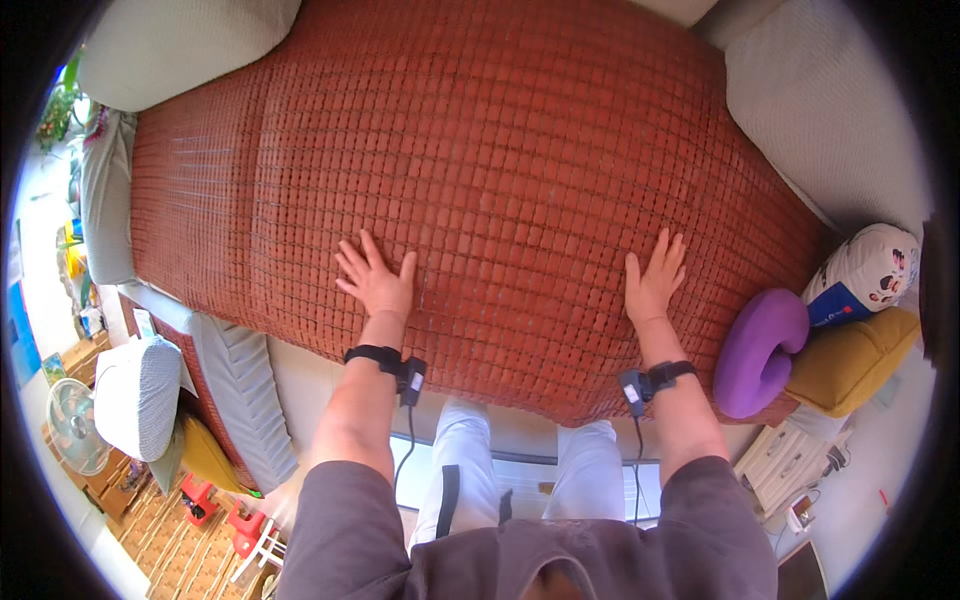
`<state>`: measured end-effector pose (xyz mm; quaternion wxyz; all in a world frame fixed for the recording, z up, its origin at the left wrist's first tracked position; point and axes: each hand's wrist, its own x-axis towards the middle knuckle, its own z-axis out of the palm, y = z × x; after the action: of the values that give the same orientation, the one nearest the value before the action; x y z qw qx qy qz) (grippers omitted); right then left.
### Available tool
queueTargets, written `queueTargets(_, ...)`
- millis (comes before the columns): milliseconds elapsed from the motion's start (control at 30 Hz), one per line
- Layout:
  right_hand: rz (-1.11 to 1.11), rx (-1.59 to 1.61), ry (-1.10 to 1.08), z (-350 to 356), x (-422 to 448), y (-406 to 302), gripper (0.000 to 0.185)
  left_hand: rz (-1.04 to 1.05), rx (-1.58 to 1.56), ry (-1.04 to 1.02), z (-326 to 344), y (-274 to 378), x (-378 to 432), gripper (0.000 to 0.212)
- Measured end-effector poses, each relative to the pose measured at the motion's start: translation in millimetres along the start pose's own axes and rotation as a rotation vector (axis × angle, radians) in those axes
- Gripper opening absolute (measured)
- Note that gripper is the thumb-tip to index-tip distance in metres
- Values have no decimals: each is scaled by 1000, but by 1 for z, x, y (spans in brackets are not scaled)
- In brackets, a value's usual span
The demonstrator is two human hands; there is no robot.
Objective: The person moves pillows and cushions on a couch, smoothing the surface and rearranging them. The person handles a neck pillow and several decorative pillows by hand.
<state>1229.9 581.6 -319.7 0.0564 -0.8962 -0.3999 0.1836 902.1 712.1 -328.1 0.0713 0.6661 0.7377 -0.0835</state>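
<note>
A large reddish-brown tile mat [510,172], its small pieces strung in a grid, covers the broad seat in front of me. My left hand [381,281] rests palm down on it, left of centre, fingers spread and holding nothing. To the right, my right hand [654,281] also lies flat on the mat with its fingers apart and nothing in it. Each wrist carries a black strap with a small cabled device. The mat's near edge hangs slightly wavy just above my knees.
A purple curved neck pillow [750,356], a mustard cushion [855,364] and a white printed pillow [877,266] sit at the right end. Grey-covered backrests [817,97] border the mat. Left are a padded seat with cushions, an electric fan [77,426] and red stools [246,525].
</note>
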Motion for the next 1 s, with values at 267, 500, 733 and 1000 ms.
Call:
queueTargets(267,-92,-138,204,20,16,9,68,41,-93,66,14,-6,10,78)
queueTargets(500,15,23,37,-7,0,4,68,18,-166,-103,-3,-36,-4,81)
queueTargets(733,386,116,-51,18,-114,32,72,-1108,-978,180,22,-92,-83,91)
queueTargets(1000,220,-155,81,58,-124,16,81,-1125,-1612,-187,79,-167,-68,86)
